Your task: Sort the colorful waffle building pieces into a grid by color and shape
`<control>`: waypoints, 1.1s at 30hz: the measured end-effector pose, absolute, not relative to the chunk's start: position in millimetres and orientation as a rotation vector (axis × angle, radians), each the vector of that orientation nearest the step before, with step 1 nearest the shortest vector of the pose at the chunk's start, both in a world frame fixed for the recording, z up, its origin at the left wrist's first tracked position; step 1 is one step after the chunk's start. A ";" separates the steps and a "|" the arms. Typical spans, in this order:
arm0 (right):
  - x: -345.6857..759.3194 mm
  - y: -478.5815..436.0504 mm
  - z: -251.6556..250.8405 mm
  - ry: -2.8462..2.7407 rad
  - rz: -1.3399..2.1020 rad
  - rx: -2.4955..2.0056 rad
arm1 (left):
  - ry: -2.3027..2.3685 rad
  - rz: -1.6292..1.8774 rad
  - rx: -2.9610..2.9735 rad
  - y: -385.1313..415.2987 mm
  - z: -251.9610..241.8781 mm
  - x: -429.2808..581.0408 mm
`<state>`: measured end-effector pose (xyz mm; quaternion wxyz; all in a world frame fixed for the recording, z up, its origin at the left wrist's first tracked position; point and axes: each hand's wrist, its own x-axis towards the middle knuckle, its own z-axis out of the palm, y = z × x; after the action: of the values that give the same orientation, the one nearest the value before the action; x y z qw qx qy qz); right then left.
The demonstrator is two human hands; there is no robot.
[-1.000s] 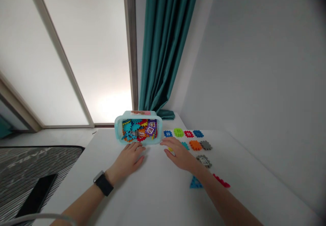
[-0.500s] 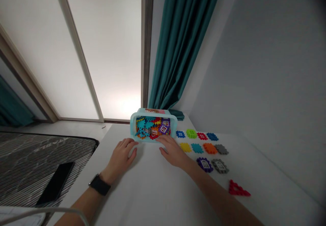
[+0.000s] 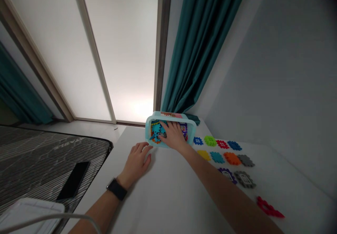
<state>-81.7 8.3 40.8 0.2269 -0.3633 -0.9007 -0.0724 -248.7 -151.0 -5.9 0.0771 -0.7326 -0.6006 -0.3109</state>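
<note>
At the far end of the white table (image 3: 158, 199), a fresh reach into the pale turquoise plastic bin (image 3: 146, 132): right hand (image 3: 172, 135) now pressed down on the colored interlocking tiles (image 3: 156, 132) (any grip hidden), left hand (image 3: 137, 163) apart, open, just outside the bin.

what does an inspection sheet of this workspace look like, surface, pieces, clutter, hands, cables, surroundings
surface: white table top
job's things: light blue plastic tub holding multicoloured interlocking plastic tiles; loose tiles in rows right of it, including a green tile
clutter: black smartphone on a grey striped mat beside the table
hands: right hand inside the tub, on the tiles; left hand on the table near the tub
cables: thin white cable at lower left
surroundings: teal curtain, frosted glass door, grey wall
</note>
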 end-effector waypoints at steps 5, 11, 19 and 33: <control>-85.0 17.4 43.4 -2.534 -0.169 -1.077 | -1.836 -1.007 -2.156 -151.1 -7.9 -249.2; -75.9 6.9 39.3 -2.529 -0.243 -1.013 | -1.833 -1.070 -2.107 -150.3 -11.0 -248.7; -69.8 14.0 40.3 -2.510 -0.197 -1.015 | -1.703 -0.905 -2.291 -150.1 -13.0 -233.2; -57.1 2.9 32.1 -2.537 -0.188 -0.875 | -1.690 -0.908 -2.351 -148.2 -12.1 -232.7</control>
<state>-57.1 2.9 32.1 0.2239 -0.3169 -0.9191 -0.0679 -232.7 -148.2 -12.1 0.0533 -0.7737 -0.5561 -0.2989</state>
